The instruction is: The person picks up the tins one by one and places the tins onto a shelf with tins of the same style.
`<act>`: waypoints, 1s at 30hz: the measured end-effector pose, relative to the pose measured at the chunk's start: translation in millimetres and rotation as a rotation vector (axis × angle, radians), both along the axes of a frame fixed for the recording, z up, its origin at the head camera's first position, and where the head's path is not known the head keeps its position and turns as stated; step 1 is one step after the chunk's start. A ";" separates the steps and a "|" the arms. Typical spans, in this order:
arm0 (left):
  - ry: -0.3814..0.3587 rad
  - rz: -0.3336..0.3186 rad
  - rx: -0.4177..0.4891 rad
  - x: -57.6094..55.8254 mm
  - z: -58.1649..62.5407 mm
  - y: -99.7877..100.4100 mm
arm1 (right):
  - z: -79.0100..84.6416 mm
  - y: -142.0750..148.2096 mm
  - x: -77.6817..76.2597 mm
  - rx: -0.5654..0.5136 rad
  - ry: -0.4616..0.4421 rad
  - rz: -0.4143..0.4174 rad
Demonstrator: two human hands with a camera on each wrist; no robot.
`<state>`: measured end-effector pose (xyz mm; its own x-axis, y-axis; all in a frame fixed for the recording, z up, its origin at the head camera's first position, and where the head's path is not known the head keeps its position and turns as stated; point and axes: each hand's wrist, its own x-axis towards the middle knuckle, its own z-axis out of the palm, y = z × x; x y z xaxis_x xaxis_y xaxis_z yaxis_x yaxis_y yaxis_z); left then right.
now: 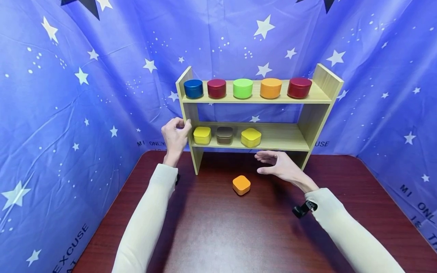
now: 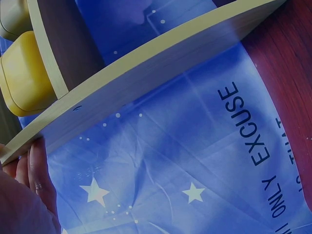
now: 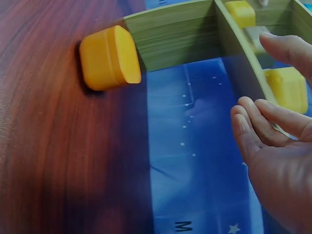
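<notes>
My left hand (image 1: 175, 134) grips the front edge of the left side panel of a light wooden two-tier shelf (image 1: 250, 101). In the left wrist view, fingers (image 2: 38, 165) lie against the panel's outer face. My right hand (image 1: 278, 165) hovers in front of the lower tier with nothing in it, thumb apart from the fingers. Just beyond it, a yellow four-lobed tin (image 1: 250, 138) stands on that tier. Left of this are a brown square tin (image 1: 224, 135) and a yellow square tin (image 1: 202, 135). An orange square tin (image 1: 241, 185) sits on the table before the shelf.
Along the upper tier stand round tins: blue (image 1: 193, 89), dark red (image 1: 216, 88), green (image 1: 242, 88), orange (image 1: 271, 88) and red (image 1: 299, 88). The dark red-brown table (image 1: 218, 231) is bordered by blue star-printed cloth (image 1: 112, 94) behind and at both sides.
</notes>
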<state>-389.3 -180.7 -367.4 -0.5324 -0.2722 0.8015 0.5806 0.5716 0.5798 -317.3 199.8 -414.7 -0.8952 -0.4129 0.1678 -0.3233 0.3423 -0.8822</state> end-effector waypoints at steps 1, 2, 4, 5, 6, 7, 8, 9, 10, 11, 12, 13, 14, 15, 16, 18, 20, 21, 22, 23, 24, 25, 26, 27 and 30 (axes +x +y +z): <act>-0.001 0.000 -0.001 0.1 0.4 0.0 | -2.9 -1.1 -0.7 0.005 0.003 0.000; 0.001 0.000 -0.002 -0.1 0.4 0.0 | -5.7 -2.4 -1.6 0.005 -0.002 -0.003; -0.001 -0.005 -0.004 0.1 0.9 -0.1 | -12.1 -5.4 -3.7 0.005 -0.007 -0.007; 0.002 -0.008 -0.006 -0.1 1.0 -0.1 | -15.4 -6.9 -4.7 0.005 -0.006 -0.004; 0.004 -0.008 -0.006 -0.2 1.0 -0.1 | -18.7 -8.5 -5.8 0.004 -0.007 -0.004; 0.008 -0.009 -0.006 -0.3 0.8 -0.1 | -21.9 -10.4 -6.6 0.003 -0.008 -0.003; 0.009 -0.009 -0.006 -0.4 0.6 -0.1 | -25.1 -12.5 -7.3 -0.002 -0.015 -0.004; 0.010 -0.010 -0.005 -0.4 0.5 -0.1 | -28.5 -14.3 -8.0 0.000 -0.014 -0.002; 0.012 -0.010 -0.005 -0.6 0.4 -0.1 | -31.9 -16.2 -8.5 0.001 -0.014 0.002; 0.013 -0.009 -0.006 -0.7 0.2 -0.1 | -35.4 -18.1 -9.1 -0.002 -0.015 0.009; 0.014 -0.008 -0.006 -0.7 0.1 -0.1 | -38.9 -20.2 -9.7 -0.002 -0.017 0.011; 0.018 -0.006 -0.005 -0.8 0.1 -0.1 | -42.5 -22.2 -10.2 -0.002 -0.019 0.014; 0.019 -0.005 -0.008 -0.8 0.0 0.0 | -46.0 -24.0 -10.5 0.002 -0.021 0.017; 0.020 -0.006 -0.009 -0.8 0.1 -0.1 | -49.3 -25.7 -10.8 0.007 -0.020 0.019; 0.019 -0.006 -0.009 -0.9 0.0 0.0 | -52.5 -27.3 -10.9 0.009 -0.023 0.021; 0.017 -0.010 -0.009 -1.0 -0.1 0.3 | -58.3 -30.1 -11.0 0.015 -0.027 0.021; 0.009 -0.014 -0.009 -1.1 -0.1 0.3 | -62.7 -32.1 -10.9 0.018 -0.033 0.025; 0.006 -0.015 -0.007 -1.2 -0.1 0.2 | -64.6 -33.0 -10.9 0.018 -0.036 0.027; 0.005 -0.015 -0.007 -1.3 -0.1 0.2 | -66.4 -33.6 -10.9 0.019 -0.040 0.028; 0.004 -0.014 -0.007 -1.4 0.0 0.1 | -68.0 -34.1 -10.9 0.021 -0.043 0.030; 0.004 -0.013 -0.007 -1.5 0.0 0.1 | -69.7 -34.6 -11.0 0.022 -0.048 0.031; 0.003 -0.012 -0.007 -1.6 0.1 0.0 | -71.2 -35.2 -11.1 0.024 -0.053 0.030; 0.004 -0.011 -0.007 -1.8 0.1 -0.1 | -72.8 -35.8 -11.2 0.026 -0.059 0.029; 0.004 -0.011 -0.006 -1.9 0.1 -0.1 | -74.8 -36.5 -11.7 0.031 -0.060 0.029; 0.003 -0.009 -0.004 -2.2 -0.5 -0.5 | -80.2 -39.1 -12.4 0.031 -0.078 0.029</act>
<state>-391.5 -181.1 -367.9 -0.5321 -0.2647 0.8042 0.5874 0.5688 0.5758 -329.6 160.7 -494.8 -0.8927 -0.4427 0.0847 -0.2642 0.3615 -0.8942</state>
